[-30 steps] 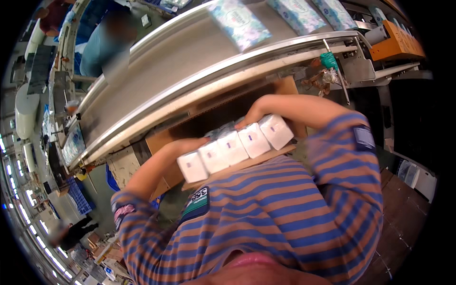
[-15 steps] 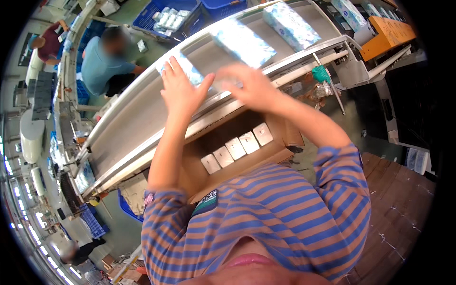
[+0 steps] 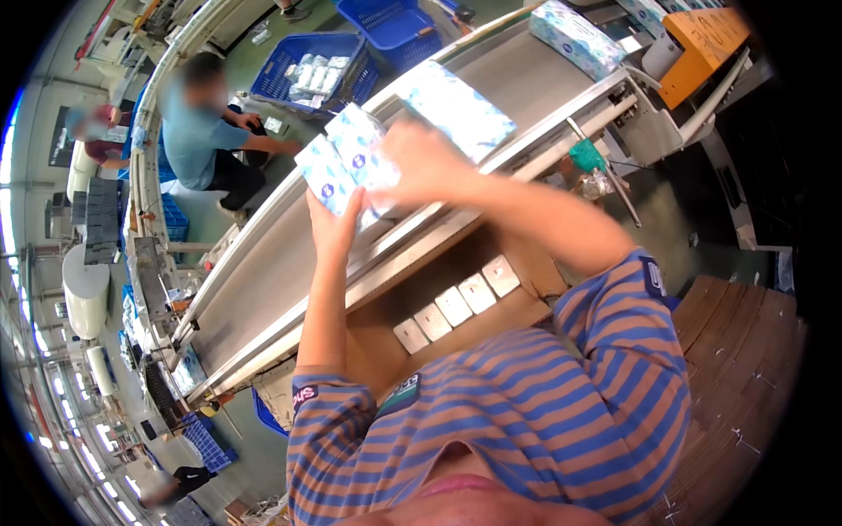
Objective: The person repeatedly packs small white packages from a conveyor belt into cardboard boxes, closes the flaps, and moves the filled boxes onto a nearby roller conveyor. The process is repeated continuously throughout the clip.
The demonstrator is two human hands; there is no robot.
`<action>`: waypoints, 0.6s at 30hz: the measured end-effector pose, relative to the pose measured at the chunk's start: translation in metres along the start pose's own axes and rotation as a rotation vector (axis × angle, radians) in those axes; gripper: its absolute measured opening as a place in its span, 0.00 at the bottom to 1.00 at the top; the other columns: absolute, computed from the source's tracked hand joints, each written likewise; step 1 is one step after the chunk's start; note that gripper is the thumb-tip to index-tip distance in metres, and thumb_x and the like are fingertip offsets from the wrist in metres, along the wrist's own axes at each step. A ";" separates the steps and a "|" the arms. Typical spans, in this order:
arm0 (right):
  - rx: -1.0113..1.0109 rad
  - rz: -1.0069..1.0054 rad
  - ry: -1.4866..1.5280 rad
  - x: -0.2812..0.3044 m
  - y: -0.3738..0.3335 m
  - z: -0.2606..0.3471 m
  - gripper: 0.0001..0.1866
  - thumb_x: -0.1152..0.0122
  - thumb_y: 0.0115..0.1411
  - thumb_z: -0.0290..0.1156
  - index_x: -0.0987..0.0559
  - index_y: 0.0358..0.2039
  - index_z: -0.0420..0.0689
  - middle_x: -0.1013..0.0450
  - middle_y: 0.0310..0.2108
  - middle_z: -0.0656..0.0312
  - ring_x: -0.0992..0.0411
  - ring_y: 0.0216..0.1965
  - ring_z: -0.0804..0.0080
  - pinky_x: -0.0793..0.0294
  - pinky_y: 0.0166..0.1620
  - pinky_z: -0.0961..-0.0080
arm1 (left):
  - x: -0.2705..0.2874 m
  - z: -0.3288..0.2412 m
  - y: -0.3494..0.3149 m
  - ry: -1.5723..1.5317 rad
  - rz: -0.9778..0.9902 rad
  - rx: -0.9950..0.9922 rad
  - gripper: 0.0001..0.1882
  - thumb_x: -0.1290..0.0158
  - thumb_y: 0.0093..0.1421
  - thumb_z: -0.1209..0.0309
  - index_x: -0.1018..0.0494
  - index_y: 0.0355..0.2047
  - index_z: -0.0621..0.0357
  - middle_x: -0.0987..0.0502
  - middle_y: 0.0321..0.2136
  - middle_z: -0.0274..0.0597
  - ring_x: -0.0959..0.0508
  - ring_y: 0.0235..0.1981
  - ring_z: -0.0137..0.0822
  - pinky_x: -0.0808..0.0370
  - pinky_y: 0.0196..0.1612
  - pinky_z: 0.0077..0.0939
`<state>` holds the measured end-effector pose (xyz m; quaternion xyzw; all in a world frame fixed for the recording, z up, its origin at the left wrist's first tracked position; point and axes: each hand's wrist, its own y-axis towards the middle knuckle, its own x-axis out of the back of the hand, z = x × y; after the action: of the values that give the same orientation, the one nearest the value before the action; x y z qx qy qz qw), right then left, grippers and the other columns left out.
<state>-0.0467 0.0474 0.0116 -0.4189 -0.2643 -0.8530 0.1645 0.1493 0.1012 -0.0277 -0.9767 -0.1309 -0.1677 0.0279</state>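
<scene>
Two blue-and-white tissue packs stand side by side on the conveyor belt, pressed together between my hands. My left hand is closed on the left tissue pack, thumb along its near side. Against the right tissue pack my right hand is closed, blurred by motion, its fingertips partly hidden. Just right of that hand, another tissue pack lies on the belt. Below my forearms, an open cardboard carton holds a row of several packs, white ends up.
The conveyor runs from lower left to upper right, with a metal rail along its near edge. Farther up it lies another tissue pack, by an orange machine guard. Blue crates and a seated co-worker are beyond.
My hands, empty and apart before, have closed on two tissue packs brought side by side. Packs farther up the belt have shifted, and the whole view has swung slightly.
</scene>
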 end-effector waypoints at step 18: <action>-0.400 -0.001 0.047 0.132 -0.007 -0.179 0.38 0.34 0.37 0.54 0.27 0.47 0.44 0.27 0.35 0.53 0.28 0.38 0.59 0.30 0.41 0.68 | -0.136 -0.056 0.041 -0.080 -0.028 -0.067 0.45 0.34 0.41 0.61 0.45 0.54 0.68 0.34 0.49 0.52 0.33 0.51 0.41 0.38 0.54 0.32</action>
<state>-0.2414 -0.0597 0.0244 -0.4233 -0.0857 -0.8981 0.0836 0.0189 0.0229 -0.0209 -0.9811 -0.1398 -0.1331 -0.0126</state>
